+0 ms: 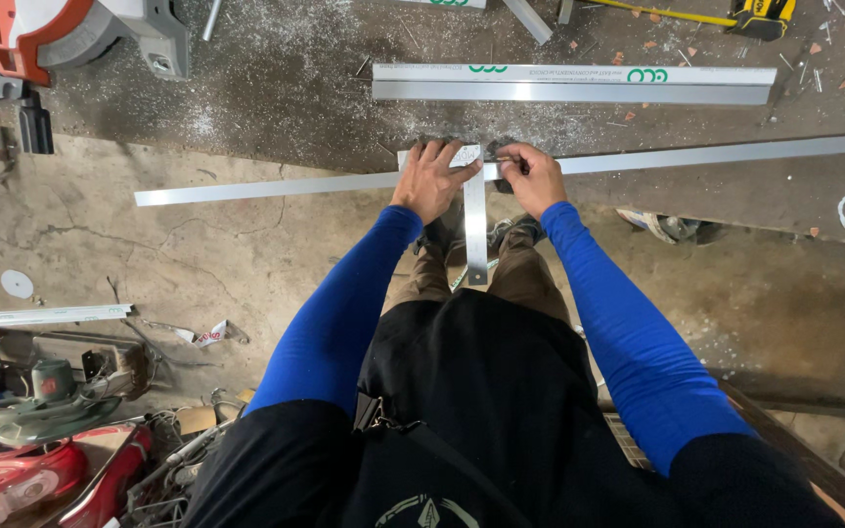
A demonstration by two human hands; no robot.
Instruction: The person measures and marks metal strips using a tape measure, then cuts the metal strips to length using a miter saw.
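Observation:
A long thin aluminium strip (266,186) lies across the concrete floor from left to right. A metal try square (475,220) rests across it, its blade pointing back toward my feet. My left hand (429,179) presses flat on the square's head where it meets the strip. Just right of the square, my right hand (530,176) is closed around a small dark marking tool whose tip touches the strip. Both arms wear blue sleeves.
A wider aluminium profile (574,84) lies parallel further away. A mitre saw (70,34) stands at top left, a yellow tape measure (760,15) at top right. Green and red power tools (41,411) and scraps crowd the bottom left. Metal shavings cover the floor.

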